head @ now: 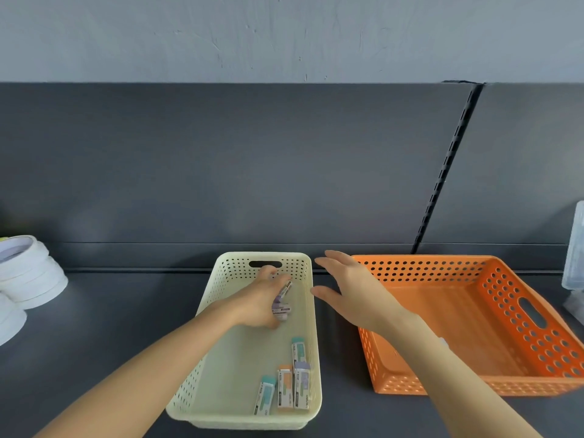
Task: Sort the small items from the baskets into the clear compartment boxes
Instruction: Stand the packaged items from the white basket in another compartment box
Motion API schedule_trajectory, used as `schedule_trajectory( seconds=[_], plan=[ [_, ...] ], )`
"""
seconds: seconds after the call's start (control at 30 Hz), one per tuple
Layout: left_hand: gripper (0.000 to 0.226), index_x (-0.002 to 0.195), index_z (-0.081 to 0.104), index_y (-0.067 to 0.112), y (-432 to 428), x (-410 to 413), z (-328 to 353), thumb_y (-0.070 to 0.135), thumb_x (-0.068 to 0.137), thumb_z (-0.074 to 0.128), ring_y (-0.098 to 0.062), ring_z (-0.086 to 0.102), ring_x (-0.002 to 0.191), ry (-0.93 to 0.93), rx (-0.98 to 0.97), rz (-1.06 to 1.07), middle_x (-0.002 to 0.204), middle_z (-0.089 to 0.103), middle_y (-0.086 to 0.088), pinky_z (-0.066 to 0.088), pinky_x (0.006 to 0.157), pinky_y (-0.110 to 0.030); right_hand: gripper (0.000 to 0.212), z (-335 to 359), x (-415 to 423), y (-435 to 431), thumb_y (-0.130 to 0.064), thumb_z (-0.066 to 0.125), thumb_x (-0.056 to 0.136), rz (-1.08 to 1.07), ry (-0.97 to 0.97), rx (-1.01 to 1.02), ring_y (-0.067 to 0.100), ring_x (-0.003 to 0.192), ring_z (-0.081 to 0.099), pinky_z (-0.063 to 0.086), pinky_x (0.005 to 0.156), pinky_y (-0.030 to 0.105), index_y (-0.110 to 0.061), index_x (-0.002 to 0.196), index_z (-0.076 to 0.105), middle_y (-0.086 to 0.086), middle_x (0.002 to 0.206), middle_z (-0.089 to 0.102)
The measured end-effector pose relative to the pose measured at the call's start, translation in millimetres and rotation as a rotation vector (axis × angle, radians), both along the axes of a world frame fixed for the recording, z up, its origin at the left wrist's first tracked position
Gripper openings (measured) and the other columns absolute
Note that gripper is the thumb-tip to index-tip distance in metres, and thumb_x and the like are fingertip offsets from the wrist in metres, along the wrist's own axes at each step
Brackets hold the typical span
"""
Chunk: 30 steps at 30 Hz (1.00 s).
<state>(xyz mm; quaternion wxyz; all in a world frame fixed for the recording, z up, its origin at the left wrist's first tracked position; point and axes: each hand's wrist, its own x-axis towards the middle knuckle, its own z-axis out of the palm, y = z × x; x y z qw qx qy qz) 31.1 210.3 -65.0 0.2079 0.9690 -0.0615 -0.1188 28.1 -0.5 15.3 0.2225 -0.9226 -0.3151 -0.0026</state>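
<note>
A cream perforated basket (205,314) sits in the middle of the dark counter. My left hand (260,300) is inside it, fingers curled round a few purple-labelled erasers (282,306). Several more erasers (289,382) with teal, orange and purple sleeves lie at the basket's near right corner. My right hand (350,287) hovers open, fingers spread, between the cream basket and an orange perforated basket (521,314), whose visible floor looks bare. A clear compartment box (575,248) shows only partly at the right edge.
Stacked white tape rolls (28,273) stand at the left edge of the counter. A dark back panel with a slotted rail (445,165) rises behind the baskets.
</note>
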Motion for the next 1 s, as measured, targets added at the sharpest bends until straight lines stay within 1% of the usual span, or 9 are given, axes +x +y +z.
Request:
schedule_trajectory(
  seconds=[0.07,0.1,0.2,0.37,0.57,0.73,0.8,0.9,1.0],
  plan=[
    [0.033,0.091,0.044,0.038,-2,2,0,0.021,0.077,0.069,-0.002,0.050,0.085,-0.031,-0.003,-0.020,0.118,0.032,0.008,0.046,0.082,-0.019,0.054,-1,0,1,-0.037,0.054,0.095,0.004,0.004,-0.001,0.019,0.126,0.044,0.045,0.093,0.025,-0.018,0.143,0.039,-0.001,0.144,0.040],
    [0.030,0.089,0.047,0.036,-2,3,0,0.019,0.078,0.069,-0.002,0.049,0.088,-0.039,0.011,-0.027,0.119,0.033,0.009,0.043,0.083,-0.017,0.054,-2,0,1,-0.037,0.054,0.095,0.006,0.007,-0.002,0.019,0.126,0.044,0.044,0.093,0.025,-0.018,0.143,0.039,-0.001,0.145,0.039],
    [0.025,0.102,0.057,0.023,2,3,4,0.015,0.081,0.067,-0.010,0.049,0.101,-0.046,0.049,-0.044,0.126,0.034,0.008,0.041,0.084,-0.019,0.056,-6,3,0,-0.038,0.054,0.095,0.002,0.013,0.001,0.019,0.132,0.040,0.042,0.098,0.025,-0.019,0.144,0.037,-0.001,0.149,0.035],
    [0.034,0.108,0.055,0.029,3,-8,5,0.014,0.079,0.068,-0.013,0.055,0.090,-0.037,0.086,-0.044,0.126,0.030,0.010,0.050,0.075,-0.026,0.056,-11,5,0,-0.039,0.054,0.095,-0.013,0.027,-0.011,0.020,0.140,0.031,0.036,0.107,0.029,-0.022,0.145,0.036,-0.002,0.155,0.027],
    [0.060,0.133,0.044,0.027,3,-17,12,0.006,0.080,0.065,-0.001,0.049,0.081,-0.011,0.083,-0.074,0.131,0.024,0.013,0.038,0.057,-0.006,0.057,-8,5,1,-0.039,0.054,0.095,-0.005,0.008,-0.021,0.019,0.138,0.034,0.037,0.104,0.026,-0.020,0.145,0.037,-0.002,0.155,0.028],
    [0.071,0.141,0.033,0.031,6,-28,7,0.006,0.080,0.061,-0.013,0.055,0.108,0.032,0.135,-0.094,0.136,0.021,0.010,0.053,0.081,-0.028,0.055,-4,4,7,-0.038,0.053,0.095,0.016,-0.005,-0.023,0.020,0.139,0.032,0.036,0.105,0.027,-0.020,0.145,0.037,-0.001,0.155,0.028],
    [0.072,0.143,0.031,0.031,6,-30,9,0.003,0.082,0.057,-0.009,0.052,0.108,0.028,0.100,-0.103,0.135,0.024,0.012,0.049,0.081,-0.021,0.055,-5,4,9,-0.037,0.054,0.095,0.023,-0.005,-0.023,0.019,0.140,0.031,0.035,0.106,0.026,-0.020,0.145,0.037,-0.001,0.155,0.028],
    [0.062,0.139,0.039,0.029,6,-33,16,0.001,0.085,0.053,0.001,0.048,0.101,-0.006,-0.013,-0.076,0.126,0.037,0.014,0.035,0.072,-0.001,0.054,-5,5,13,-0.036,0.054,0.095,0.025,-0.014,-0.003,0.018,0.140,0.031,0.032,0.107,0.025,-0.019,0.144,0.038,0.000,0.155,0.028],
    [0.033,0.110,0.061,0.013,12,-38,22,0.002,0.080,0.054,-0.010,0.057,0.084,-0.105,-0.120,0.040,0.102,0.060,0.002,0.038,0.064,-0.006,0.050,-5,6,18,-0.031,0.053,0.096,0.018,-0.041,0.025,0.018,0.138,0.035,0.034,0.106,0.024,-0.018,0.143,0.041,0.001,0.153,0.033]
  ],
)
